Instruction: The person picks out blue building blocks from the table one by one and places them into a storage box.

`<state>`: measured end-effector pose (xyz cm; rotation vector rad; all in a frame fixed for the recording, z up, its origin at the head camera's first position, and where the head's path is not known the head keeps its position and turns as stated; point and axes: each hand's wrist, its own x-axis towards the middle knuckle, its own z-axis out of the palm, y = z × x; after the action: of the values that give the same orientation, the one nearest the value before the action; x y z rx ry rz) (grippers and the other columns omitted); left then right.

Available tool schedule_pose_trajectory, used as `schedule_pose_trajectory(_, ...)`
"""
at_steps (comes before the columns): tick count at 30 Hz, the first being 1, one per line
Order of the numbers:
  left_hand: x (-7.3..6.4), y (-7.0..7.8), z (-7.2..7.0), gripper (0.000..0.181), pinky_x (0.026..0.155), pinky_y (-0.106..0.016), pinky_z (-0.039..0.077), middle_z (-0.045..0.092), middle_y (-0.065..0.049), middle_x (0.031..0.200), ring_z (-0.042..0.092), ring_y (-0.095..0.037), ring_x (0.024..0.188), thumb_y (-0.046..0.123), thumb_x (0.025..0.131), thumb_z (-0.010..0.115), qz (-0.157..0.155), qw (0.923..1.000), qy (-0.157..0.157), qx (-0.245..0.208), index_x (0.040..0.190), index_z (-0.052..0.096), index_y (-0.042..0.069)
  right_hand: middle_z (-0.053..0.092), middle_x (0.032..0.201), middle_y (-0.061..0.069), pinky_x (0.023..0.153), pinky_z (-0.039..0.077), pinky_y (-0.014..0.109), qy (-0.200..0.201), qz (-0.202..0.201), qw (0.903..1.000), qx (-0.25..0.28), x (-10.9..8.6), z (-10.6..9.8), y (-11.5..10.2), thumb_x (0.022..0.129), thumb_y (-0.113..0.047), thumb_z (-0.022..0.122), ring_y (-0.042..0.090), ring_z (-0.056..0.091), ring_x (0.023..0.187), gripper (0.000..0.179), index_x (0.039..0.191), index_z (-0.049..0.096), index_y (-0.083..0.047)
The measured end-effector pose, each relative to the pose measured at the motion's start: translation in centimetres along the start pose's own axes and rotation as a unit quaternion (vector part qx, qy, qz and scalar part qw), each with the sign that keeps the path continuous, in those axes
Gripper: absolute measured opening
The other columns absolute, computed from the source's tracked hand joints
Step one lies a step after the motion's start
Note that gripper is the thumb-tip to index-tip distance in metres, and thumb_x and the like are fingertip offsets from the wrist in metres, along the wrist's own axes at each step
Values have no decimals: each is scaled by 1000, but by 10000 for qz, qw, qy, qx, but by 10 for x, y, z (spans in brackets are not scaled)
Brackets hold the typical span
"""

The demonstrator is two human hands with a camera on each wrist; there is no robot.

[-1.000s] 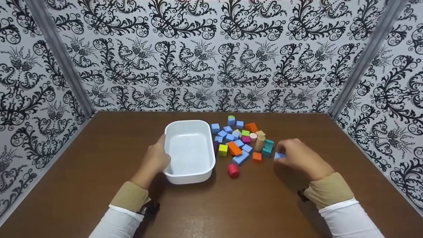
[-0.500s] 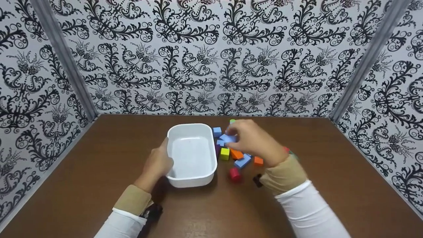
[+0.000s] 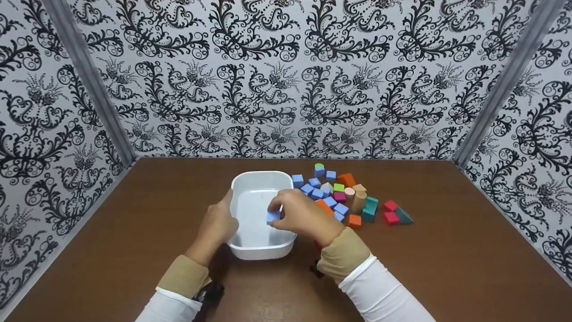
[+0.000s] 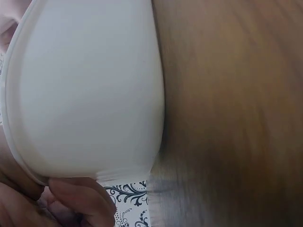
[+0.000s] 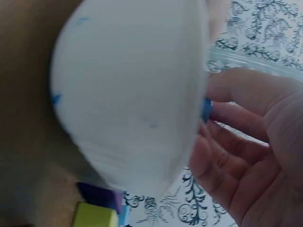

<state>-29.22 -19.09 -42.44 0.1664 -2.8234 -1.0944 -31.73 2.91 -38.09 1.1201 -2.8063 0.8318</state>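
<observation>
A white plastic tub [image 3: 261, 253] stands on the brown table, seen from outside in both wrist views. My left hand [image 3: 217, 226] grips its left rim, with the thumb toward the inside; in the left wrist view curled fingers [image 4: 87, 198] show at the rim. Over the tub's opening, my right hand [image 3: 300, 215] pinches a small blue block [image 3: 273, 218] between thumb and fingers. The tub wall hides most of that block in the right wrist view, where only a blue bit shows beside the fingers [image 5: 236, 85].
Right of the tub lies a loose pile of wooden blocks: several blue cubes [image 3: 317, 193], a tan cylinder [image 3: 359, 202], a teal block [image 3: 369, 209], an orange block [image 3: 355, 221]. Farther right are two red cubes [image 3: 391, 218] and a teal triangle [image 3: 404, 215]. Patterned walls [image 3: 277, 89] enclose the table.
My right hand has carried the blue block leftward from the right of the pile, across it, to over the tub. The left hand has kept its grip on the rim.
</observation>
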Motion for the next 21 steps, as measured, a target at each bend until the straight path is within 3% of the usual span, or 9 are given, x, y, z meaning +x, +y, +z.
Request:
schedule_pose_trajectory(6,-1,-2,0,84,105,-63,50,56,-32,150,63,-44,124,-13,85,55,285,9994,135,115,165,30,-3,76,100,7,77,59,26,-15,40,10000,-4,2,9,-1,87,-14,88,17,65,84,28,111,83,-2)
schedule_pose_trajectory(12,-1,0,-3,85,107,-65,48,51,-33,153,61,-44,124,-11,88,57,168,9996,70,199,166,26,-3,76,103,8,80,58,25,-2,71,10000,-21,3,15,-5,88,-16,87,17,65,85,29,113,83,-3)
schedule_pose_trajectory(21,-2,-2,4,85,106,-65,49,53,-35,150,62,-45,122,-10,87,58,279,9992,123,242,166,27,-4,78,106,6,81,60,25,-266,72,9994,-188,-1,27,2,88,-15,88,14,68,84,27,114,84,-6)
